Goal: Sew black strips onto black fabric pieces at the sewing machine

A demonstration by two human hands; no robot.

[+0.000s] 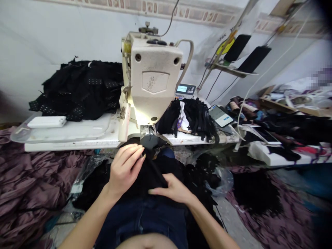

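Left hand (pixel 125 169), pinched on black fabric (pixel 147 180), nearer sewing machine (pixel 155 83); right hand (pixel 169 188) open, flat on same fabric, long edge slanting up toward left hand.

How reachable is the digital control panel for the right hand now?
Probably, with a lean. The right hand lies flat on the black fabric, so it looks free to lift. The pile of black strips sits in front of the control panel, so the hand would have to pass over it.
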